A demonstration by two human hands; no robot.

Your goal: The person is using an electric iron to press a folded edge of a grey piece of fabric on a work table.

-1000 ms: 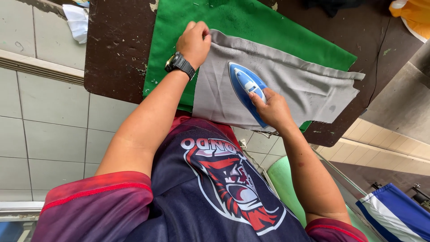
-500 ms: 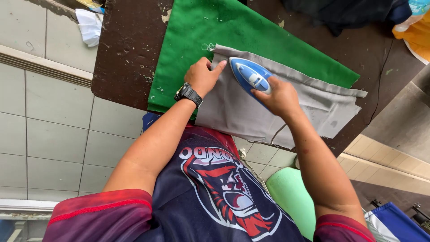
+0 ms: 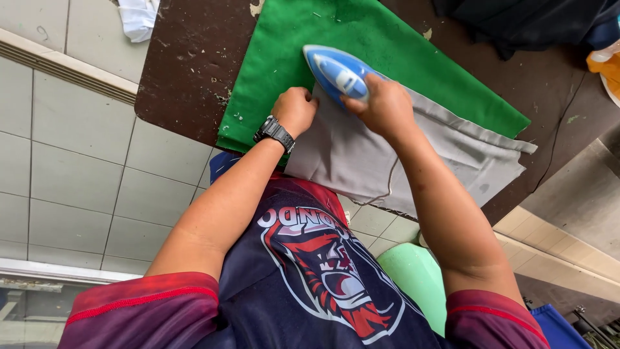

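The person's right hand (image 3: 386, 103) is clenched around the handle of a blue and white steam iron (image 3: 338, 70), whose soleplate rests where the grey garment (image 3: 387, 155) meets the green cloth (image 3: 361, 45) that pads the dark brown counter (image 3: 187, 71). The left hand (image 3: 296, 110), with a black wristwatch (image 3: 274, 132) on its wrist, is curled into a loose fist with its fingers (image 3: 303, 97) pressing down on the near corner of the grey fabric, just beside the iron. To press well here, the holding hand would best keep the fabric taut and flat while staying out of the hot plate's path, the iron would glide with the fabric's run and not sit in one spot, and the thin cord (image 3: 387, 187) trailing over the garment's front edge would be kept from dragging creases into the pressed part. The garment lies folded on the green cloth, its far end hanging toward the counter's right edge. As for containers, a yellow one (image 3: 607, 68) shows at the far right edge; what it holds cannot be told. A pale green plastic seat (image 3: 413, 274) stands below.
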